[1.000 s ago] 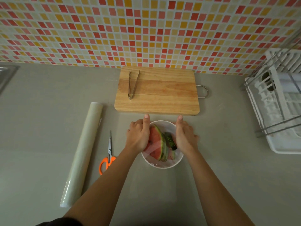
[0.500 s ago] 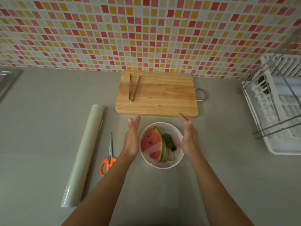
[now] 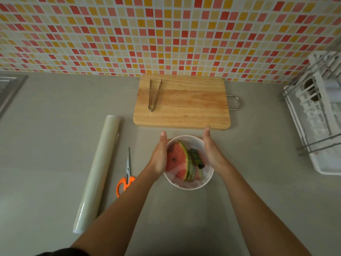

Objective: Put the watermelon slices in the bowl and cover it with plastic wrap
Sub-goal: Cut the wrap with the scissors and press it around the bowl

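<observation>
1. Grey countertop (image 3: 55, 145): the work surface carrying everything below; a tiled wall (image 3: 166, 34) in red, orange and cream runs along its far edge.
2. White dish rack (image 3: 317, 115): at the right edge of the counter, well apart from the bowl.
3. Wooden cutting board (image 3: 184, 108): lies against the wall, just beyond the bowl; a metal loop handle (image 3: 235, 102) projects from its right end.
4. Roll of plastic wrap (image 3: 98, 172): lies lengthwise on the counter, left of the bowl and beyond the scissors.
5. White bowl (image 3: 188, 186): stands on the counter near the board's front edge, between the two hands; a glossy film appears to lie over its top, though its edges cannot be made out.
6. Left hand (image 3: 159, 157): fingers extended and together, palm pressed flat against the bowl's left side; nothing gripped.
7. Right hand (image 3: 211, 152): likewise flat and open, against the bowl's right side, its fingertip reaching the board's edge.
8. Watermelon slices (image 3: 180, 161): stacked inside the bowl, rinds toward the right.
9. Orange-handled scissors (image 3: 127, 174): closed, between roll and left forearm.
10. Metal tongs (image 3: 154, 95): on the board's left part.
</observation>
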Demonstrator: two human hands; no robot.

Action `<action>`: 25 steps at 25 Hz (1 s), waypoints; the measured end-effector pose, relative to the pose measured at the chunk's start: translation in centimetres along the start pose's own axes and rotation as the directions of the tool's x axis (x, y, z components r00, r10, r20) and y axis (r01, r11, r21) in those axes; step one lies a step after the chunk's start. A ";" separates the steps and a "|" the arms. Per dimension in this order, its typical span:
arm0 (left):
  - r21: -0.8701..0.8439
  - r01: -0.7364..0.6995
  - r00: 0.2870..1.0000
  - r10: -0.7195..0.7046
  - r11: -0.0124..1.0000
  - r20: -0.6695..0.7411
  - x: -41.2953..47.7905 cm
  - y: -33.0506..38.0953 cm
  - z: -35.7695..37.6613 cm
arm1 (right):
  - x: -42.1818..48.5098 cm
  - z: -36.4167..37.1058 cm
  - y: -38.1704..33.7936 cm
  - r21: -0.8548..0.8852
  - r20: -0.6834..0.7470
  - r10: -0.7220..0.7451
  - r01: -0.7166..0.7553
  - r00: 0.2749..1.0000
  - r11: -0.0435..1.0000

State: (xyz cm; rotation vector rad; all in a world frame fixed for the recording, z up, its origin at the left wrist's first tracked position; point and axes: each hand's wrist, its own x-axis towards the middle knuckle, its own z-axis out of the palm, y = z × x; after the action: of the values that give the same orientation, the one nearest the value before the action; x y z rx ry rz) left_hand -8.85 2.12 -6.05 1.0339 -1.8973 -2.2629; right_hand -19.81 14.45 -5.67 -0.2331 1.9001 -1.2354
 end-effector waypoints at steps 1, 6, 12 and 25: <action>0.023 0.004 1.000 -0.004 1.000 -0.012 0.1 0.0 0.0 | -0.1 0.0 -0.2 -0.056 -0.025 -0.008 0.006 1.000 0.998; 0.236 0.033 0.992 -0.004 0.971 -0.124 0.2 -0.6 0.1 | -0.4 0.4 0.2 -0.272 -0.135 -0.080 0.041 0.988 0.962; 0.322 0.048 0.960 0.045 0.946 -0.278 -0.2 -0.3 0.8 | -0.7 0.4 0.1 -0.372 -0.265 -0.036 -0.068 0.964 0.926; -0.580 -0.153 0.959 -0.022 0.800 -0.282 -2.4 -1.6 0.1 | -5.3 3.4 4.7 0.520 -0.369 0.017 0.191 0.929 0.832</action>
State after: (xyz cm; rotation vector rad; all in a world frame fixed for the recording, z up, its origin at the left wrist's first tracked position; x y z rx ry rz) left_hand -6.42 3.64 -6.33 1.0715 -0.9759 -2.2777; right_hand -12.74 17.48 -7.26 0.2352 1.7421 -1.9397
